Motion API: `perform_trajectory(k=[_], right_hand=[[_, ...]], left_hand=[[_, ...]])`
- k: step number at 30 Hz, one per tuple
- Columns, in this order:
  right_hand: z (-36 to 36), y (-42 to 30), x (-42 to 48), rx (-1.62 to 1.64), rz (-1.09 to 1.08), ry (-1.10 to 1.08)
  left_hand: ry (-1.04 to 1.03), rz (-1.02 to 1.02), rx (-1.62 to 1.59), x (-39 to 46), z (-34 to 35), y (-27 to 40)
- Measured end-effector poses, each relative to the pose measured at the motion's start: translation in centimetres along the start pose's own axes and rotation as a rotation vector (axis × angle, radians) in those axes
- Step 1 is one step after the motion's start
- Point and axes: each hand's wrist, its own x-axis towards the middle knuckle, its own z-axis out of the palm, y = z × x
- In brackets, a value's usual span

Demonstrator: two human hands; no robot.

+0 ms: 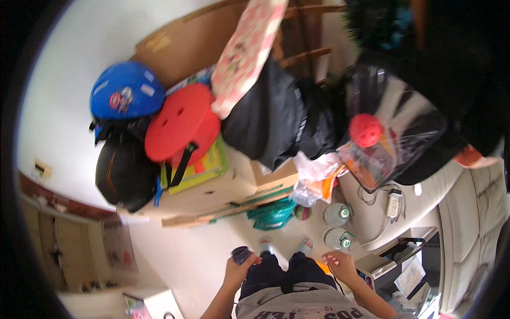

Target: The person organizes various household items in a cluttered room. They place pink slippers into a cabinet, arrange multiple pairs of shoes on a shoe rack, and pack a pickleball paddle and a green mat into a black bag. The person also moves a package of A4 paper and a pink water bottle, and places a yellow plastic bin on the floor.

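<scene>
My left hand point(239, 269) is closed around a small dark cup-like object point(241, 254), held above the floor beside my leg. Its exact kind is unclear. My right hand point(338, 265) hangs at the other side with loosely bent fingers and nothing visible in it. Before me are stacked cardboard boxes point(235, 179) with a round red foam piece point(183, 123), a blue helmet point(125, 91) and a black case point(125, 175). Black fabric point(263, 119) and a pink checkered item point(247, 56) lie beside them.
A clear plastic-covered container with a red perforated ball point(365, 130) is at the right. Large water bottles point(336, 214), a green plastic bag point(273, 215) and a small ball point(303, 213) are on the floor. A power strip point(393, 204) rests on a beige surface near a sofa point(470, 223).
</scene>
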Motion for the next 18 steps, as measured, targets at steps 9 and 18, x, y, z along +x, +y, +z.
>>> perform_trajectory(k=[9, 18], right_hand=[[10.5, -7.8, 2.1, 0.144, -0.346, -0.849], [24.8, -15.0, -3.4, 0.392, -0.014, -1.253]], left_hand=[[0.026, 0.176, -0.11, -6.2, -3.5, -1.9], [0.039, 0.363, -0.633, -12.7, -13.7, -5.6]])
